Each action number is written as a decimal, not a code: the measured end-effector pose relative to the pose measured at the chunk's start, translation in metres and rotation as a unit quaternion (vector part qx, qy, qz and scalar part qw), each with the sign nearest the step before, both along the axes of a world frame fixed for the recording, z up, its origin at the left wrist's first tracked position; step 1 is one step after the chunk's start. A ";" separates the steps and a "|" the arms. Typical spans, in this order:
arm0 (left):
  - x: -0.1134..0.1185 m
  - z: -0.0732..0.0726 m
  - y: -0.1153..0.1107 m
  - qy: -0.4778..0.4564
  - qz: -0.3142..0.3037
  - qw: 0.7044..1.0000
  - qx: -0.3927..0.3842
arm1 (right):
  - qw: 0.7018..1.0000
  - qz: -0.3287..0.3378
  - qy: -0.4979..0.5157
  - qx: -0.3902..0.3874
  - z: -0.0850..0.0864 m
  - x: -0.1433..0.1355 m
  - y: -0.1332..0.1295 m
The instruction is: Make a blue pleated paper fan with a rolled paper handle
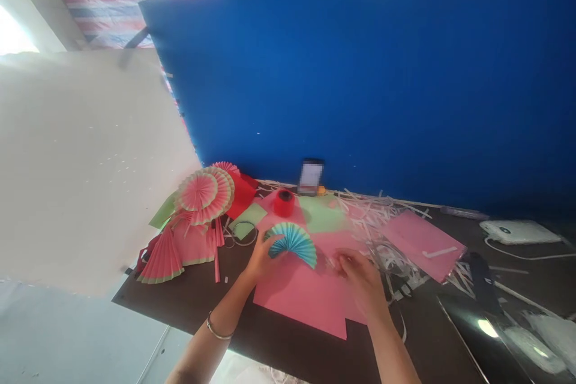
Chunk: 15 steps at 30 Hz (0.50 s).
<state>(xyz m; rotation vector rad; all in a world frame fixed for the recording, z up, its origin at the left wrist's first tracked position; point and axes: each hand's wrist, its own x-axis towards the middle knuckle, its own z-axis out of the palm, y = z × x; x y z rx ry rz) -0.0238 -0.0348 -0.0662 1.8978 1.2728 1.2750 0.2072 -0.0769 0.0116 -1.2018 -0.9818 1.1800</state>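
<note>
One blue pleated fan (296, 241) is over pink sheets (301, 303) in our left hand (261, 259), its fingers clamped on the fan's left end; our right hand (362, 276) is right of it; we cannot tell whether its bent fingers grip anything; a red roll (283, 206) stands beyond the fan, on the paper-strewn tabletop (184, 299).

Bare forearms (228, 303) and hands (262, 257), with a thin, rounded, silver-coloured bangle (216, 334) around the left forearm.
</note>
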 end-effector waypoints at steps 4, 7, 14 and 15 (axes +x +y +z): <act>0.001 0.003 0.001 -0.081 0.064 0.995 -0.016 | 0.998 0.028 -0.019 -0.054 -0.014 -0.012 0.001; 0.003 0.003 0.001 -0.110 0.078 0.989 -0.063 | 0.989 0.073 -0.071 -0.103 -0.018 -0.022 0.001; 0.006 0.003 -0.001 -0.165 0.077 0.972 -0.147 | 0.979 0.108 -0.133 -0.106 -0.022 -0.037 0.006; 0.007 0.004 -0.001 -0.168 0.073 0.973 -0.143 | 0.979 0.105 -0.145 -0.093 -0.021 -0.039 0.007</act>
